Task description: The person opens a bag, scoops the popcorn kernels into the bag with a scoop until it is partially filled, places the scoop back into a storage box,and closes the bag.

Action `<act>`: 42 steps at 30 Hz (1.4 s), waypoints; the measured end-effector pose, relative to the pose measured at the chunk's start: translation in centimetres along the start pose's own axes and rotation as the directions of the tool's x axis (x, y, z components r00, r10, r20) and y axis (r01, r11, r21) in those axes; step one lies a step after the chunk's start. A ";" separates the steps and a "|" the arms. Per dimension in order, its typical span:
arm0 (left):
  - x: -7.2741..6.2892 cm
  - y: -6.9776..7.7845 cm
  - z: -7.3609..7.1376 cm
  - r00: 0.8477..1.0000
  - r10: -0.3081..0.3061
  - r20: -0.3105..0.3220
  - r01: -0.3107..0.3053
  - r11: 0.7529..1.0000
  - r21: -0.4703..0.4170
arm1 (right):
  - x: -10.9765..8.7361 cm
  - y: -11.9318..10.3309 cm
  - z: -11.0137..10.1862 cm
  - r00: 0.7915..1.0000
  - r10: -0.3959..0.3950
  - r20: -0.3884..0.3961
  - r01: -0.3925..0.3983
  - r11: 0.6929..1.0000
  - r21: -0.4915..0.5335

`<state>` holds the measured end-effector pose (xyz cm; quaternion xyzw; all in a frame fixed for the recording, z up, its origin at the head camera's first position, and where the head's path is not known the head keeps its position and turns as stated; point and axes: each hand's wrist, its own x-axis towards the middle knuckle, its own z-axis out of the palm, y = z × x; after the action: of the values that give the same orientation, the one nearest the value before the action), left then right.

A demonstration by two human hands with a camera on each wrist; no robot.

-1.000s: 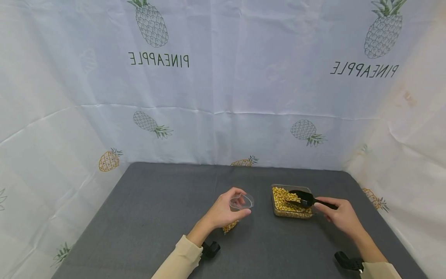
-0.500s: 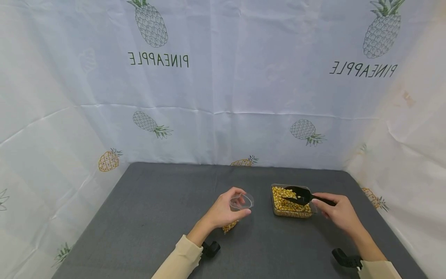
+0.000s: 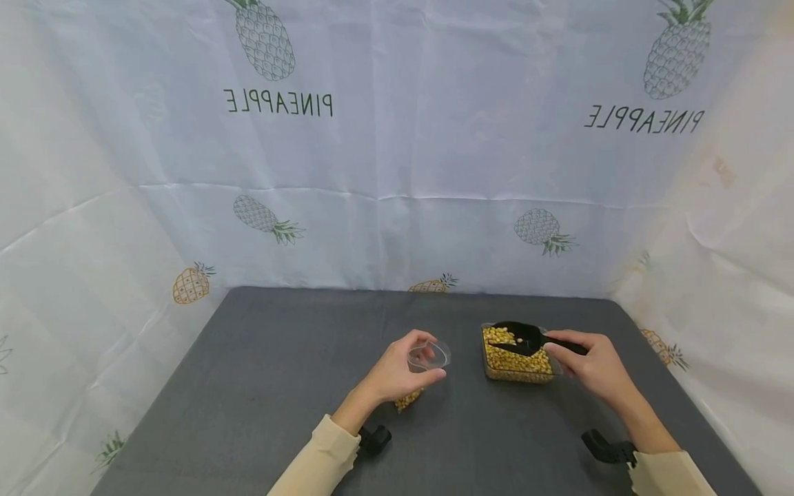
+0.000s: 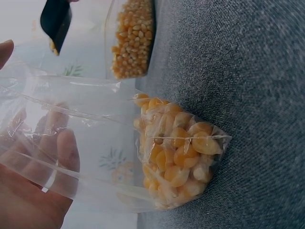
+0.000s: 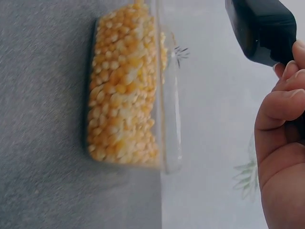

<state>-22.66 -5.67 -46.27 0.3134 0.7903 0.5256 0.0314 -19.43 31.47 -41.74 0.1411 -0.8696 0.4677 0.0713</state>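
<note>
My left hand [image 3: 393, 372] holds a clear plastic bag [image 3: 428, 355] by its mouth, thumb and fingers spread round the open rim. In the left wrist view, corn kernels [image 4: 178, 152] fill the bag's bottom corner, which sits at the grey tabletop. My right hand [image 3: 589, 362] grips the handle of a black scoop [image 3: 524, 339], raised over a clear rectangular container [image 3: 520, 377] of corn kernels. A few kernels show in the scoop, and yellow shows at its tip in the left wrist view. The right wrist view has the scoop [image 5: 262, 28] well above the container's rim.
A dark grey cloth-covered table [image 3: 279, 386] spreads under both hands. White curtains with pineapple prints [image 3: 372, 151] hang behind it and at both sides. Black wrist-worn devices [image 3: 608, 448] stick out near the cuffs.
The right hand has lifted the scoop up out of the kernels and moved it slightly left. Fewer kernels show in the scoop. The left hand and bag have stayed in place.
</note>
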 end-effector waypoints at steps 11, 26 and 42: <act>0.1 -0.1 -0.2 1.000 0.013 -0.003 -0.013 1.000 0.015 | 1.2 -1.9 0.9 0.990 -0.141 0.024 0.139 0.989 0.050; 0.0 -0.1 -0.3 1.000 -0.004 0.002 0.004 1.000 0.027 | 2.2 -4.2 2.1 0.981 -0.188 0.053 0.184 0.981 0.061; 0.0 0.1 -0.2 1.000 -0.002 0.030 0.001 1.000 0.026 | 2.1 -4.5 4.2 0.975 -0.208 0.082 0.204 0.977 0.063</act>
<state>-22.65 -5.79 -46.08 0.3212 0.7966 0.5107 0.0396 -20.03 25.22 -39.97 0.2529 -0.8396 0.4744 0.0770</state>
